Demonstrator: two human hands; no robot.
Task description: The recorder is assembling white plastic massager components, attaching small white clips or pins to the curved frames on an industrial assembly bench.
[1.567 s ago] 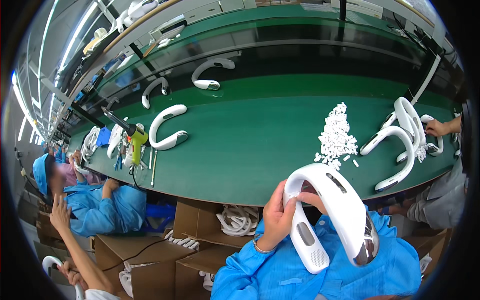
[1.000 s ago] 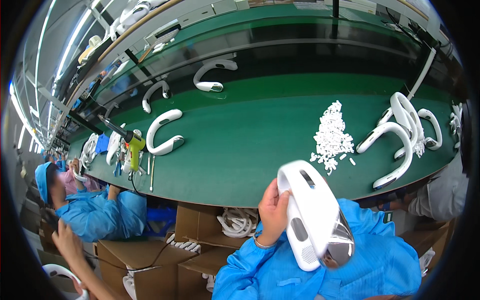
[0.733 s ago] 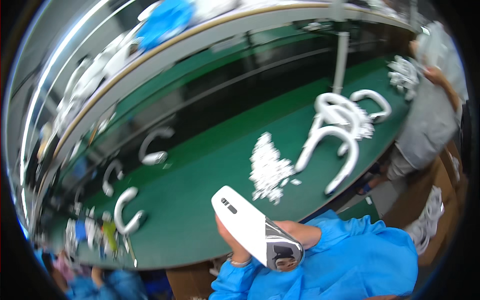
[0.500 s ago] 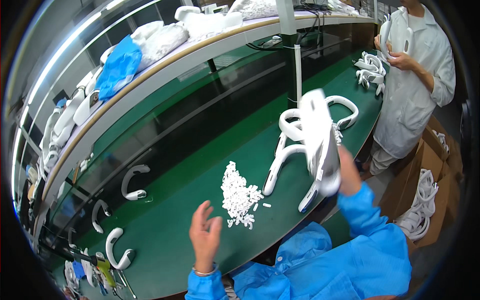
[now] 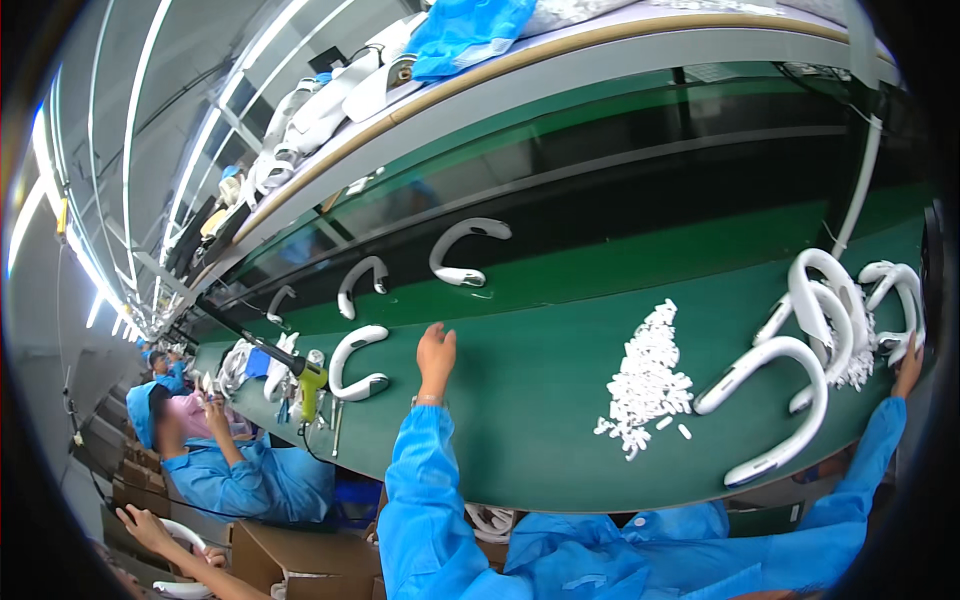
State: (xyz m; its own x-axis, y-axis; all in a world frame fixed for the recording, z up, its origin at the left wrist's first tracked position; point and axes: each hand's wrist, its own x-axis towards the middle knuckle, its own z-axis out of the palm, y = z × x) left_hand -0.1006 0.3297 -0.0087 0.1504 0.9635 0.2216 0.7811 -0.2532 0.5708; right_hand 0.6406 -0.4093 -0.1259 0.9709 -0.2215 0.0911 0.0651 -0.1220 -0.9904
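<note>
My left hand (image 5: 437,357) reaches out over the green table with nothing in it, its fingers loosely bent and a little apart. Beside it lies a white C-shaped neckband (image 5: 352,368) with a dark-tipped end. At the far right, my right hand (image 5: 908,370) is next to a white neckband (image 5: 898,290) and partly lost at the dark rim, so its grip is unclear. Several white neckbands overlap there, one large curved one (image 5: 800,420) lying nearest me. A pile of small white plastic pieces (image 5: 650,378) lies between my hands.
A green-handled power tool (image 5: 310,385) lies at the left among tools. More neckbands (image 5: 462,277) rest on the dark belt behind. A shelf (image 5: 560,65) runs above. Another person in blue (image 5: 240,480) sits at the left; another person's hands (image 5: 150,530) hold a white neckband.
The view has swung left. My right hand has come down from holding up a blurred white neckband to beside the neckbands at right. My left hand has reached toward the left-hand neckbands.
</note>
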